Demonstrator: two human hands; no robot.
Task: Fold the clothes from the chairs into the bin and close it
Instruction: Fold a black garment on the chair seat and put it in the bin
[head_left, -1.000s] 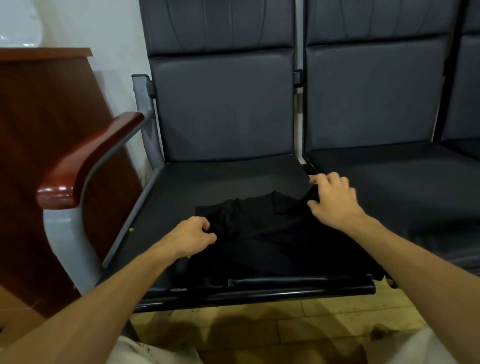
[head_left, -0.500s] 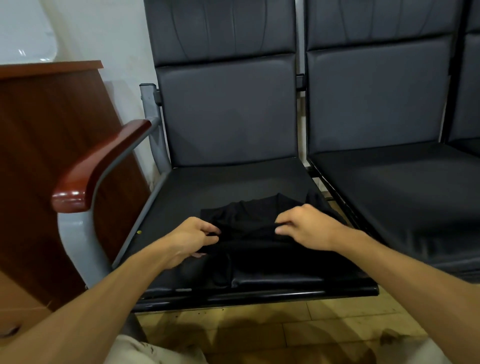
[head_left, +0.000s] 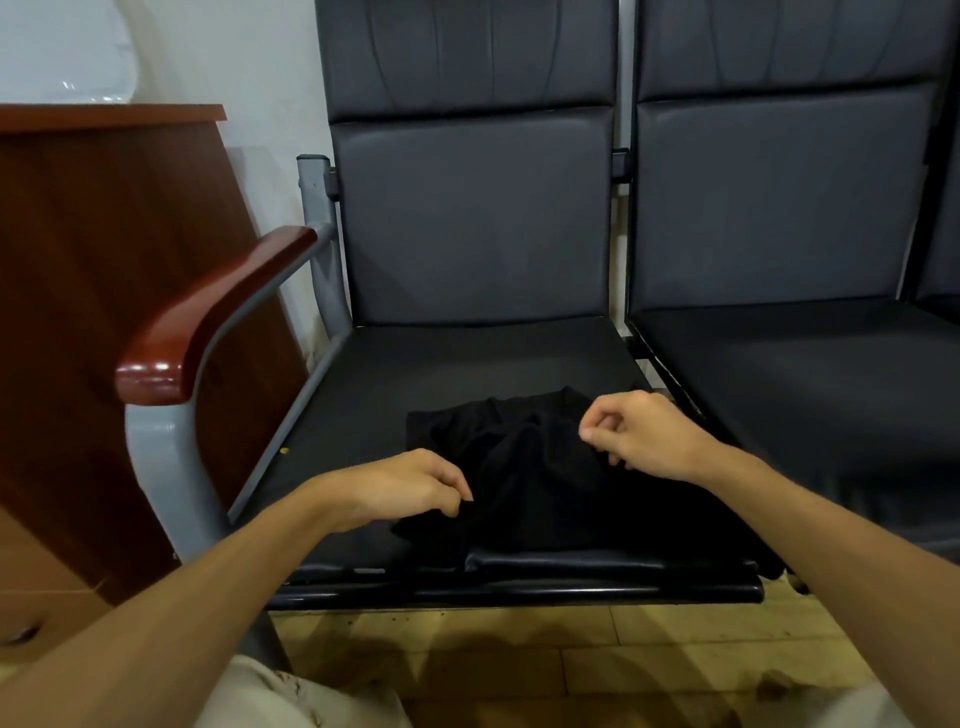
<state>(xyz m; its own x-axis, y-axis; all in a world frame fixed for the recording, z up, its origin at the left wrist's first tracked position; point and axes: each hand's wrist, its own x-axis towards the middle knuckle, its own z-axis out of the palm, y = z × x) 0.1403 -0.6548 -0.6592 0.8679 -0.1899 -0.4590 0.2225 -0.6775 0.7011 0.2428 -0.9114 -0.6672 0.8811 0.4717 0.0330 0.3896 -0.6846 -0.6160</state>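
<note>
The black garment is pinched by the left hand. The curled right hand's grip cannot be told.

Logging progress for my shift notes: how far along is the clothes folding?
Nothing looks finished. In hand: left hand and right hand pinch the black garment, bunched on the chair seat. Left: finishing the fold, binning it, closing the bin, which is out of view.
</note>
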